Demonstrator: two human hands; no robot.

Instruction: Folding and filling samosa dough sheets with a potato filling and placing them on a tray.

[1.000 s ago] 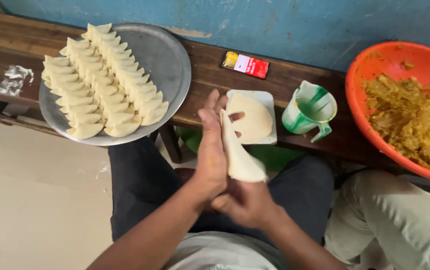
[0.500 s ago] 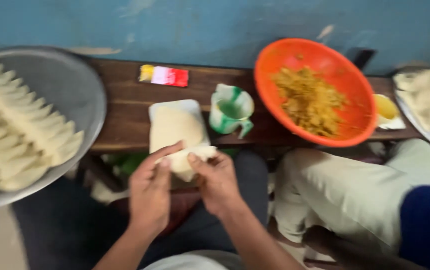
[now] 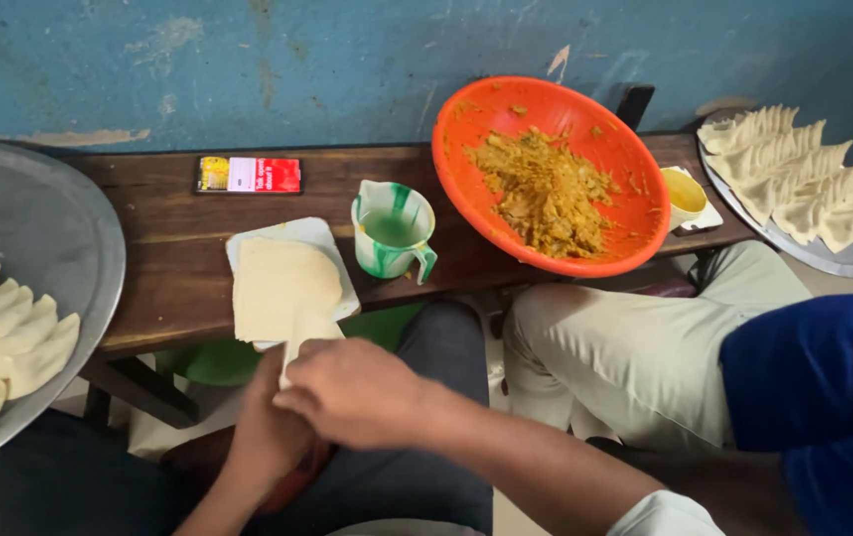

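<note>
Bare worktop (image 3: 173, 258) lay open between the metal tray (image 3: 59, 228) and the white plate (image 3: 332, 243). Right of that plate the green-streaked jug (image 3: 392, 233) and orange bowl (image 3: 585, 109) stood close together, with only a thin gap. A red packet (image 3: 248, 175) lay by the wall.

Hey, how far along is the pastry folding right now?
Done: folded pastries fill part of the left metal tray, and more sit on a second tray at far right. In hand: the left hand and right hand hold a dough sheet, not yet filled. Left: a stack of sheets and plenty of filling in the orange bowl.
</note>
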